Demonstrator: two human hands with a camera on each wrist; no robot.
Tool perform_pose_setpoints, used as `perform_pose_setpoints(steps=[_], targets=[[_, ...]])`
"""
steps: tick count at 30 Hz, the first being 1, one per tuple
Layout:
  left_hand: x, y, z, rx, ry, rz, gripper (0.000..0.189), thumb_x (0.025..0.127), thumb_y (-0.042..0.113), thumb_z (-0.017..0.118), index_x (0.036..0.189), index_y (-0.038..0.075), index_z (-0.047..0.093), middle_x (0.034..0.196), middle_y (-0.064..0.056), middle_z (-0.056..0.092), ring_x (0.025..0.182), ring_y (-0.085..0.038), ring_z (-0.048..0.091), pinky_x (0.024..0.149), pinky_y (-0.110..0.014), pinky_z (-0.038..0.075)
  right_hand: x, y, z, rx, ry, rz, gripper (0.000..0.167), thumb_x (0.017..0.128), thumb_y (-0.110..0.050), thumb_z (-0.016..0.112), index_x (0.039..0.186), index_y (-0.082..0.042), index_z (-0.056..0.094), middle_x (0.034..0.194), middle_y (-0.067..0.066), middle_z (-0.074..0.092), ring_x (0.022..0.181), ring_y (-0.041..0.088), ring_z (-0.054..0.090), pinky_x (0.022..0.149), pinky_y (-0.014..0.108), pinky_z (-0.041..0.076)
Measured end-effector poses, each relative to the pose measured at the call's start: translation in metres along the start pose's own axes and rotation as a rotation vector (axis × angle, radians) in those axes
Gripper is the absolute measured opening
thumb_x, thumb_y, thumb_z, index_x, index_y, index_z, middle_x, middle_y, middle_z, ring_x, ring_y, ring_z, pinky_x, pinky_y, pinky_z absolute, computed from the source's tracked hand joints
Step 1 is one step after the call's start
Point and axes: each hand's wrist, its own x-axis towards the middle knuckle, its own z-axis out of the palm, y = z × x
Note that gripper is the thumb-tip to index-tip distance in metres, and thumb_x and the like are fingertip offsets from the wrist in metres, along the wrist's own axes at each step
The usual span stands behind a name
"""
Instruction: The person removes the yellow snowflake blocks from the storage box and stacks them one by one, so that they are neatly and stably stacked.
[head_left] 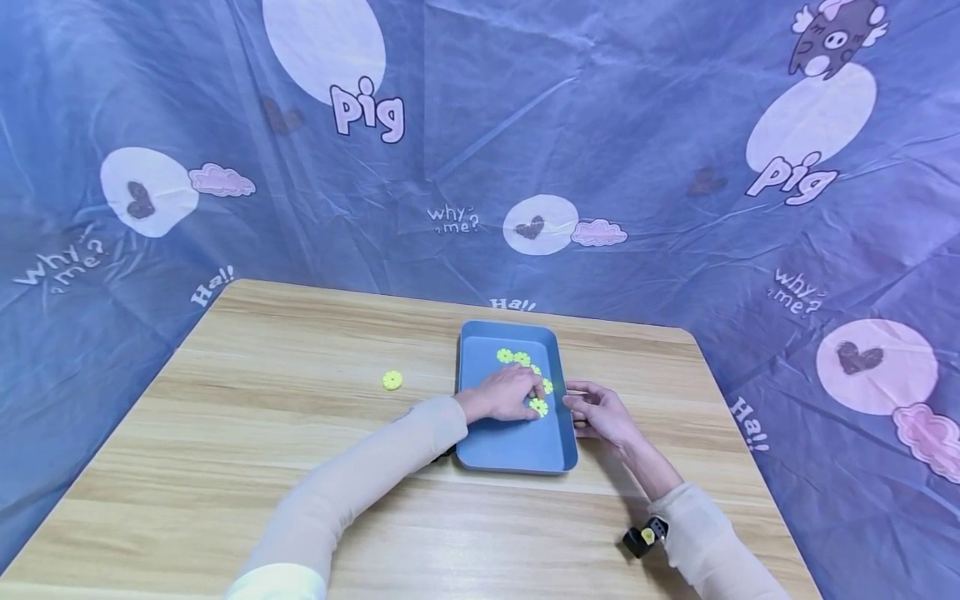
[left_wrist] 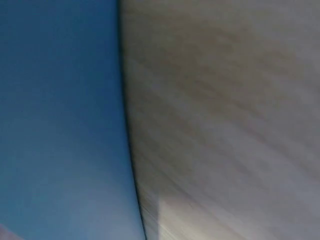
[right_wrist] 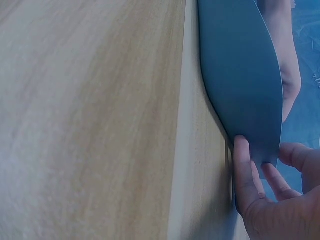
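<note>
A blue rectangular tray (head_left: 555, 446) lies on the table with several yellow flower-shaped discs (head_left: 506, 356) in a curved row on its floor. My left hand (head_left: 507, 393) reaches over the tray's left side, and its thumb and index finger pinch the nearest yellow disc (head_left: 538, 407). At the tray's right side, my right hand (head_left: 603, 412) holds the wall, fingers against the outside and thumb at the rim; the right wrist view shows this hand (right_wrist: 275, 200) close up. The left wrist view has mostly the tray's outer wall (left_wrist: 60, 120), with the disc hidden.
One more yellow disc (head_left: 392, 380) lies on the wooden table (head_left: 300, 417), left of the tray. A blue printed cloth (head_left: 465, 150) hangs behind and beside the table. A black device (head_left: 643, 537) is strapped at my right wrist.
</note>
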Motion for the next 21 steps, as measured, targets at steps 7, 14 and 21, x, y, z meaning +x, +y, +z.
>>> perform_pose_setpoints(steps=[7,14,21], targets=[[-0.006,-0.007,-0.001,-0.107,0.032,-0.015,0.029,0.092,0.029,0.082,0.117,0.019,0.071,0.11,0.003,0.069,0.107,-0.012,0.058,0.095,-0.025,0.051,-0.001,0.0,-0.001,0.012,-0.007,-0.009,0.057,0.106,-0.016,0.062,0.155,0.004,0.041,0.101,-0.003,0.071,0.08,0.006,0.072,0.068,0.026,0.063],[-0.012,-0.012,-0.004,-0.164,0.043,-0.016,0.023,0.094,0.022,0.079,0.115,0.017,0.071,0.106,0.003,0.07,0.102,-0.01,0.061,0.095,-0.026,0.052,-0.001,0.0,-0.001,0.032,-0.015,-0.002,0.057,0.105,-0.015,0.063,0.155,0.005,0.041,0.098,-0.003,0.07,0.078,0.006,0.071,0.068,0.026,0.063],[-0.018,-0.013,-0.012,-0.215,0.034,0.007,0.017,0.095,0.013,0.075,0.111,0.014,0.072,0.102,0.002,0.074,0.093,-0.007,0.064,0.091,-0.023,0.052,0.0,0.002,-0.001,0.019,-0.014,-0.015,0.057,0.105,-0.014,0.062,0.154,0.005,0.041,0.102,-0.005,0.071,0.08,0.005,0.071,0.067,0.026,0.062]])
